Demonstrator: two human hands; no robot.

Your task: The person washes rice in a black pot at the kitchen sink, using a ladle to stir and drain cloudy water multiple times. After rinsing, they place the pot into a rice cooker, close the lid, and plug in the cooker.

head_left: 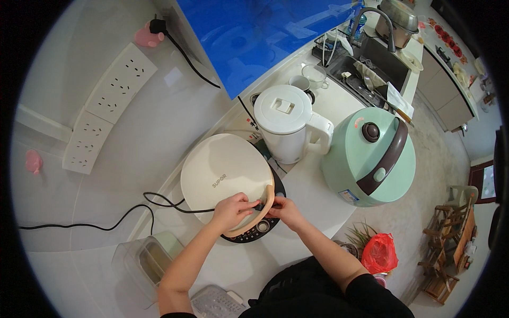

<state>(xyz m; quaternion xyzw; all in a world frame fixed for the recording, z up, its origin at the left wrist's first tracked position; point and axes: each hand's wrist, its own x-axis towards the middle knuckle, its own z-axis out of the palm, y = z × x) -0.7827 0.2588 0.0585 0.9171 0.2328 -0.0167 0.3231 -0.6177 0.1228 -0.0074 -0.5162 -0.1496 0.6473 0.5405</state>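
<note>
Both hands are over the front of a cream Supor electric griddle [216, 163] with a closed round lid, a curved beige handle [254, 222] and a black control panel with a knob [262, 226]. Between my fingertips is a small dark piece, seemingly the end of the black power cord [199, 211] that crosses the lid. My left hand [235, 210] pinches it from the left, inside the handle. My right hand [285, 212] grips at it from the right, by the handle's edge. The fingers partly hide the piece, so its shape is unclear.
A white electric kettle [284, 123] and a green electric pressure cooker [370, 159] stand to the right, with glass cups and a sink [381, 59] beyond. Wall sockets [109, 107] are at left; a lidded plastic container [149, 258] sits near the left forearm.
</note>
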